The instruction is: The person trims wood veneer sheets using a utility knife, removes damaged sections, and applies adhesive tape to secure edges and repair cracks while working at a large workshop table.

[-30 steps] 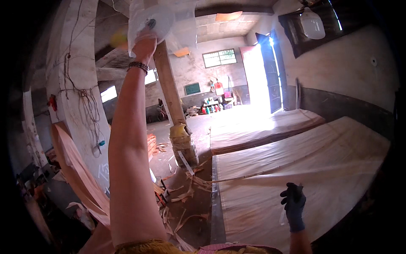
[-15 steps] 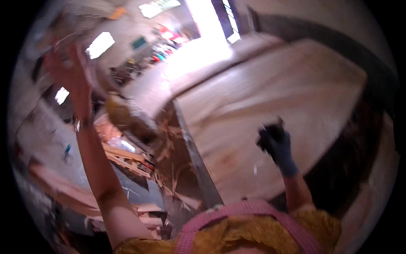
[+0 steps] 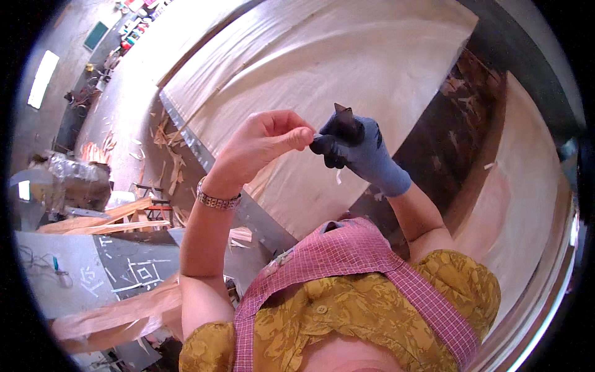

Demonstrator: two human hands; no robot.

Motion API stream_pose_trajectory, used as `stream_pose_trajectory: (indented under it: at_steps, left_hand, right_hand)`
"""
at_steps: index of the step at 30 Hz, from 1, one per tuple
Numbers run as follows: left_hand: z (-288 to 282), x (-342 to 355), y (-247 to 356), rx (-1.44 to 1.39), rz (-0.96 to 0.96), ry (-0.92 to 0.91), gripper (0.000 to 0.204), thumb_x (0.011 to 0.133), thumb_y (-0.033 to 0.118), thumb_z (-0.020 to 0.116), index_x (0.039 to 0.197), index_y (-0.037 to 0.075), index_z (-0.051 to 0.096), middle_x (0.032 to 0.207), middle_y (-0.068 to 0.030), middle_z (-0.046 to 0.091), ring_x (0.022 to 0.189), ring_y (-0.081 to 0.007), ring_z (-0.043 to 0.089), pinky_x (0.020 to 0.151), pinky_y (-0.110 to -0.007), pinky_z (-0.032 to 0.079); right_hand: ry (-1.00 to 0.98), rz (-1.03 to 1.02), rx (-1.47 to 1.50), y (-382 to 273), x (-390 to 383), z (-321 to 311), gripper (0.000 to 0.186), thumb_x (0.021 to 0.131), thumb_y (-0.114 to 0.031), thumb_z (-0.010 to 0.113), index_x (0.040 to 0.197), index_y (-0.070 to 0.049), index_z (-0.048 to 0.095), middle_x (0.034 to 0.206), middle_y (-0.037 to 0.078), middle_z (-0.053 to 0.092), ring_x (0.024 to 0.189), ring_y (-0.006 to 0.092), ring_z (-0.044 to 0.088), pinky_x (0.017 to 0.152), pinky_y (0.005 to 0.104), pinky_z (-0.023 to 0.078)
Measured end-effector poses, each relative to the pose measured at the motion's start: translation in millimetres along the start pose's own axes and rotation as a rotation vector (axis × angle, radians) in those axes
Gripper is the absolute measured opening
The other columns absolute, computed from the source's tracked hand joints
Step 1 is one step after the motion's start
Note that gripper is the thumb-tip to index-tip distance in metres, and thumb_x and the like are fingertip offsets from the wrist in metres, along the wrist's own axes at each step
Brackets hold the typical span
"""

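Gripped in the gloved right hand (image 3: 365, 152), a dark pointed object (image 3: 347, 124) juts upward near the centre of the frame, its tip above the curled fingers. The bare left hand (image 3: 263, 142) meets it from the left, thumb and forefinger closed in a narrow pinch at the right hand's fingertips; whether anything sits in that pinch cannot be told. Both hands are above a broad pale sheet (image 3: 353, 68) spanning the upper middle, while a second pale panel (image 3: 520, 180) curves down the right side and wood strips (image 3: 118, 214) lie at left. The step in hand appears to be close fingertip work; the next move seems to call for a steady right hold, bare fingertips clear of the point.
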State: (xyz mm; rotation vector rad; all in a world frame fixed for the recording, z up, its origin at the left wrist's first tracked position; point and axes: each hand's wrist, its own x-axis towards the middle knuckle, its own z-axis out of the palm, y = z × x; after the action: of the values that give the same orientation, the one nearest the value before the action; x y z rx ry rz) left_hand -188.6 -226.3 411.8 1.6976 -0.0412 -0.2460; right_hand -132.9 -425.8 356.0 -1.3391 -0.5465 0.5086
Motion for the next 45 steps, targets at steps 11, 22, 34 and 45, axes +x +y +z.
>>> stream_pose_trajectory:
  at_steps: [11, 22, 34, 45]
  left_hand:
    - [19.9, 49.8, -106.5, -0.220, -0.305, -0.192, 0.043, 0.095, 0.047, 0.060, 0.102, 0.005, 0.067, 0.093, -0.0013, 0.067, 0.090, -0.0094, 0.064, 0.084, -0.026, 0.051]
    - [12.1, 94.5, -134.6, -0.197, -0.519, -0.140, 0.034, 0.095, 0.039, 0.062, 0.099, 0.005, 0.067, 0.088, 0.0004, 0.066, 0.080, -0.0077, 0.065, 0.076, -0.025, 0.055]
    - [-64.3, 148.8, -248.4, 0.116, -0.437, 0.140, 0.025, 0.087, 0.027, 0.071, 0.088, 0.002, 0.071, 0.076, -0.0047, 0.068, 0.075, -0.0127, 0.066, 0.068, -0.027, 0.052]
    - [-130.6, 259.1, -340.8, 0.829, -0.452, 0.324, 0.033, 0.074, 0.038, 0.076, 0.094, 0.011, 0.074, 0.095, -0.0110, 0.072, 0.089, -0.0283, 0.067, 0.075, -0.042, 0.051]
  right_hand:
    - [0.142, 0.308, -0.077, 70.2, -21.2, -31.8, 0.024, 0.084, -0.020, 0.078, 0.098, -0.003, 0.068, 0.069, 0.001, 0.065, 0.057, 0.0046, 0.057, 0.050, 0.0216, 0.044]
    - [0.122, 0.247, -0.091, 118.2, 8.7, -54.1, 0.025, 0.081, -0.019, 0.080, 0.094, -0.002, 0.067, 0.066, 0.000, 0.064, 0.058, 0.0035, 0.055, 0.051, 0.0226, 0.045]
    - [0.047, 0.550, 0.076, 194.4, 68.6, -64.2, 0.028, 0.094, -0.027, 0.064, 0.106, -0.002, 0.064, 0.077, 0.007, 0.067, 0.062, 0.0117, 0.063, 0.051, 0.0233, 0.047]
    - [0.322, 0.685, 0.080, 304.7, 118.8, -73.4, 0.020, 0.092, -0.019, 0.065, 0.095, 0.001, 0.065, 0.074, 0.008, 0.066, 0.052, 0.0146, 0.060, 0.047, 0.0273, 0.049]
